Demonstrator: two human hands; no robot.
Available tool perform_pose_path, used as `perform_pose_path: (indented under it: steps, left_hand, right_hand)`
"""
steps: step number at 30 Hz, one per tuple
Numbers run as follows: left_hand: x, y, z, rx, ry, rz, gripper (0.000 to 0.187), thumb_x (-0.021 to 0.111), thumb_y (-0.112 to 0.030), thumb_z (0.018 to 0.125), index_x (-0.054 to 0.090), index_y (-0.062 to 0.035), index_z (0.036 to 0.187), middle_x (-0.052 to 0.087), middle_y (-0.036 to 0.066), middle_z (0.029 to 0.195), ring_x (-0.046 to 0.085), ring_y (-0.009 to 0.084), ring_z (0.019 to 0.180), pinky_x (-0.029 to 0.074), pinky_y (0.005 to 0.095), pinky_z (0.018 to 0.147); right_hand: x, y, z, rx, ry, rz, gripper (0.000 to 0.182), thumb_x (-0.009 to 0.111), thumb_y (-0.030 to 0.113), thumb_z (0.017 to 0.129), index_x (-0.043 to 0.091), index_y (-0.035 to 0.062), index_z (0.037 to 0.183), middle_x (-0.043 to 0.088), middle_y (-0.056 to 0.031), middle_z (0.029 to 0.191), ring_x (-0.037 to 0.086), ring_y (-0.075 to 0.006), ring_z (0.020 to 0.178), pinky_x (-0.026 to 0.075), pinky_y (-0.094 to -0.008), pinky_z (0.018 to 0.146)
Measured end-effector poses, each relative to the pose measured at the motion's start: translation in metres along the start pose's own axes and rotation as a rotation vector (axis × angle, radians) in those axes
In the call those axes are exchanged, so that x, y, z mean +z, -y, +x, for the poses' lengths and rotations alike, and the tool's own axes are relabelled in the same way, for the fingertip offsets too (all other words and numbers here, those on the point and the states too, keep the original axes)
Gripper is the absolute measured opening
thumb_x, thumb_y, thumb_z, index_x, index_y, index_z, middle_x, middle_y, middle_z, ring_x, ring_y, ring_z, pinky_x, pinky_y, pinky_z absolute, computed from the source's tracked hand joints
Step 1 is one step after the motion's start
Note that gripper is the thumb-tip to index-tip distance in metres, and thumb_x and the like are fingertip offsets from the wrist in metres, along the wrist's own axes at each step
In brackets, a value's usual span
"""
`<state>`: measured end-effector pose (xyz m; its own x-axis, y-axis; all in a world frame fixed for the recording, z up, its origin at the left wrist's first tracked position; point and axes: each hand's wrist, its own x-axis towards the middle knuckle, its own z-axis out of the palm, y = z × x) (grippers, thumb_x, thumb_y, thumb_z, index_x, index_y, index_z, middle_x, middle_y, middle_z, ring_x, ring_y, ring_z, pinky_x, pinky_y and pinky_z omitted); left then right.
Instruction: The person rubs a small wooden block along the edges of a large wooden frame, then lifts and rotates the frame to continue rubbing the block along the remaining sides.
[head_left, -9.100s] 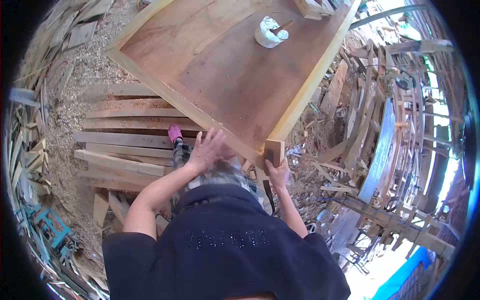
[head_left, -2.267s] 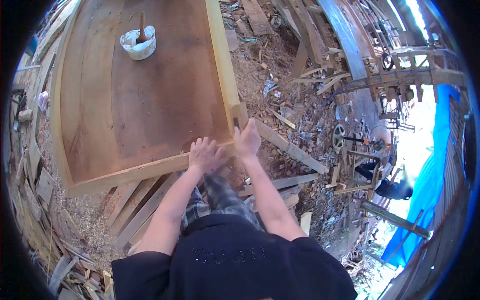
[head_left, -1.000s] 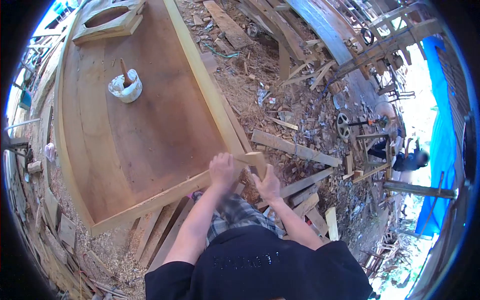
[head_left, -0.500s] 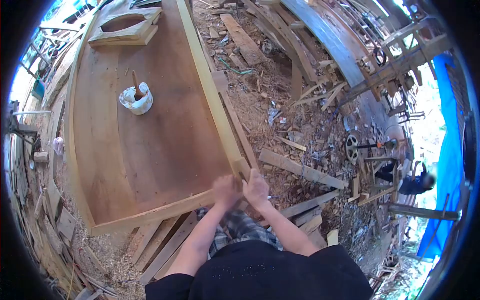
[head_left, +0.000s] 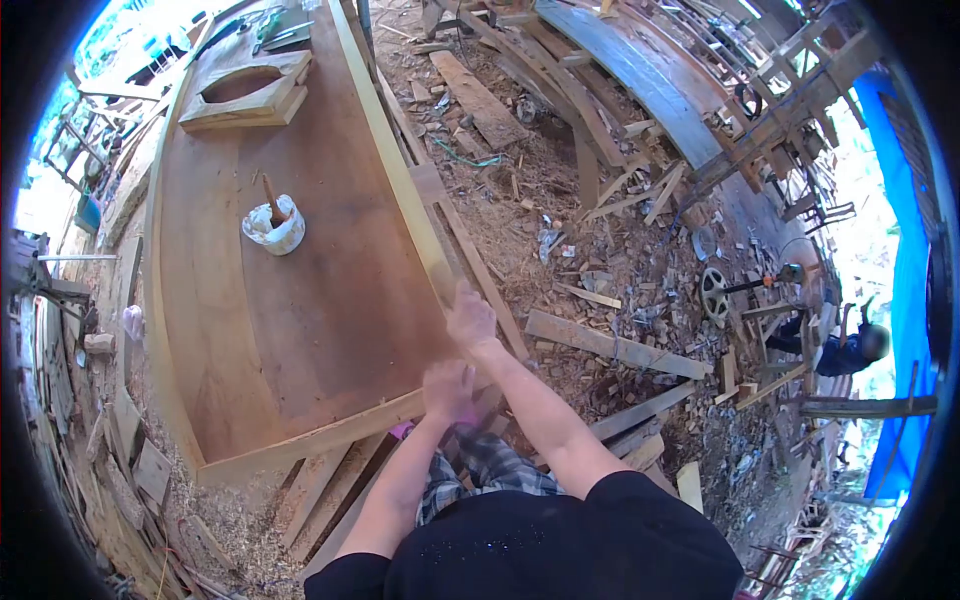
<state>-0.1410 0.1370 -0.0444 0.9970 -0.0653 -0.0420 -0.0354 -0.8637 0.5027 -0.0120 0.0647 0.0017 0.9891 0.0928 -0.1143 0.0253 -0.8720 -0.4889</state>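
A large wooden panel (head_left: pixel 330 330) with a raised light-wood rim lies in front of me. At its near right corner, my left hand (head_left: pixel 449 392) is closed over the short front rim (head_left: pixel 330 436). Just beyond it, my right hand (head_left: pixel 471 320) is curled over the long right rim (head_left: pixel 395 180). Whatever may be under its fingers is hidden. On the panel stands a white tub (head_left: pixel 274 226) with whitish residue and a wooden stick (head_left: pixel 270 192) leaning in it. Farther back lies a wooden block (head_left: pixel 245 92) with an oval opening.
Tools (head_left: pixel 280 32) lie at the panel's far end. Wood shavings and scraps cover the ground, with a loose board (head_left: pixel 618 343) to the right. A long grey board (head_left: pixel 640 80) rests at the upper right. A person (head_left: pixel 845 350) is at the far right, near a blue tarp (head_left: pixel 905 290).
My right hand has moved forward and left, from the corner up onto the long rim. My left hand stays near the corner, slightly lower in view. The camera view has shifted a little.
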Motion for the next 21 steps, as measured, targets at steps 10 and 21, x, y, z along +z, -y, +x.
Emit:
perform_pose_path:
  steps: [10, 21]
  left_hand:
    - [-0.021, 0.023, -0.016, 0.129, 0.237, 0.048, 0.058, 0.073, -0.039, 0.074, 0.055, -0.0095, 0.121, 0.057, 0.009, 0.107, 0.053, 0.0278, 0.102, 0.042, 0.0418, 0.084]
    - [-0.006, 0.010, -0.029, 0.075, 0.070, 0.285, 0.042, 0.055, -0.013, 0.083, 0.051, -0.0121, 0.124, 0.056, 0.008, 0.105, 0.054, 0.0256, 0.097, 0.040, 0.0411, 0.078]
  right_hand:
    - [-0.001, -0.028, -0.086, 0.001, 0.042, -0.057, 0.046, 0.068, 0.021, 0.081, 0.042, 0.0008, 0.113, 0.061, -0.0283, 0.099, 0.062, -0.0470, 0.088, 0.050, -0.0533, 0.076]
    - [0.007, -0.002, -0.015, -0.017, -0.032, -0.043, 0.047, 0.069, 0.020, 0.081, 0.039, 0.0021, 0.112, 0.063, -0.0268, 0.098, 0.065, -0.0442, 0.089, 0.052, -0.0515, 0.077]
